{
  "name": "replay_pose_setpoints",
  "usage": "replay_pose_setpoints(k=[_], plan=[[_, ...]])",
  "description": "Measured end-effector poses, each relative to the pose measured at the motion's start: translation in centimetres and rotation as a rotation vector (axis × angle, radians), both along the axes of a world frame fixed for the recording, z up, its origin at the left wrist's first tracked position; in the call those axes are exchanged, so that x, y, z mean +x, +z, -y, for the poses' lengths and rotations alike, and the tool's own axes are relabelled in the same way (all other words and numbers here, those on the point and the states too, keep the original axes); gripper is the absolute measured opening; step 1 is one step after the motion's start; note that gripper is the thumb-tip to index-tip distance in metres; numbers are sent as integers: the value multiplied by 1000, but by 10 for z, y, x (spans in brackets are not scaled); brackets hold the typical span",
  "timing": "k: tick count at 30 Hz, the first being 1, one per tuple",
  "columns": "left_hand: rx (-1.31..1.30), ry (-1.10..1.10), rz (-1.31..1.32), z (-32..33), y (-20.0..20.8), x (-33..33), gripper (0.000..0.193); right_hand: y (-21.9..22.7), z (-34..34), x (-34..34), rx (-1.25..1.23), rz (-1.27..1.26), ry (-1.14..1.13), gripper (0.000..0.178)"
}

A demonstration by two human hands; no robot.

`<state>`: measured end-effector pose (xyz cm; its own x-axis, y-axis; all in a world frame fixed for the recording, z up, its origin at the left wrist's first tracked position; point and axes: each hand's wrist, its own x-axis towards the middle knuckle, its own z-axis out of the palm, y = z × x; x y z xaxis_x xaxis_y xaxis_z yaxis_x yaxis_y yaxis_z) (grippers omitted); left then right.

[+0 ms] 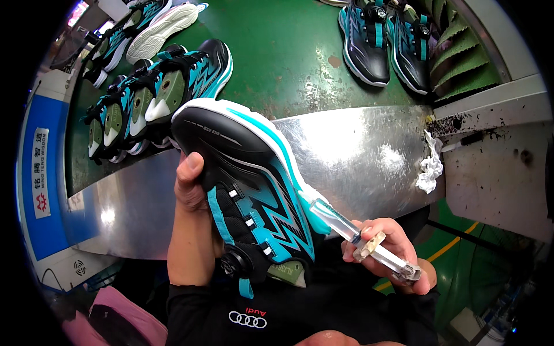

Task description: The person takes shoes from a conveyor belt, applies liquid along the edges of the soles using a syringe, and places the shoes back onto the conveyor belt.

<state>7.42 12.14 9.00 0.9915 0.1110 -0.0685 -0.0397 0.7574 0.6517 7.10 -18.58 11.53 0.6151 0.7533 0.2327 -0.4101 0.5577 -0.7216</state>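
In front of my chest, my left hand [190, 181] grips a black and teal sneaker [242, 167] by its far side, thumb showing and the other fingers hidden beneath. The shoe is tilted, toe pointing away, its white and teal midsole facing right. A dial [235, 263] sits on its upper, and an olive-green shoe last [287, 273] shows in its opening. Clear plastic syringe [334, 220] in my right hand [388, 245]: the fingers close around the flange and the plunger end lies against my palm. Its tip reaches the midsole near the heel; contact is hard to tell.
Several similar sneakers [173, 95] on green lasts stand at the left, one white sole [164, 32] behind them. Two more sneakers [366, 46] stand at the far right beside green flaps [464, 57]. A crumpled white tissue [430, 164] lies on the metal sheet [358, 155].
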Motion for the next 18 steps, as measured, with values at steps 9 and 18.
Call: replay_pose_setpoints(k=[9, 18], plan=[[-216, -69, -19, -8, -9, 3, 58, 0, 10, -18, -20, 14, -2, 111], [-175, -17, -86, -10, -11, 6, 55, -1, 22, -32, -49, 0, 5, 108]])
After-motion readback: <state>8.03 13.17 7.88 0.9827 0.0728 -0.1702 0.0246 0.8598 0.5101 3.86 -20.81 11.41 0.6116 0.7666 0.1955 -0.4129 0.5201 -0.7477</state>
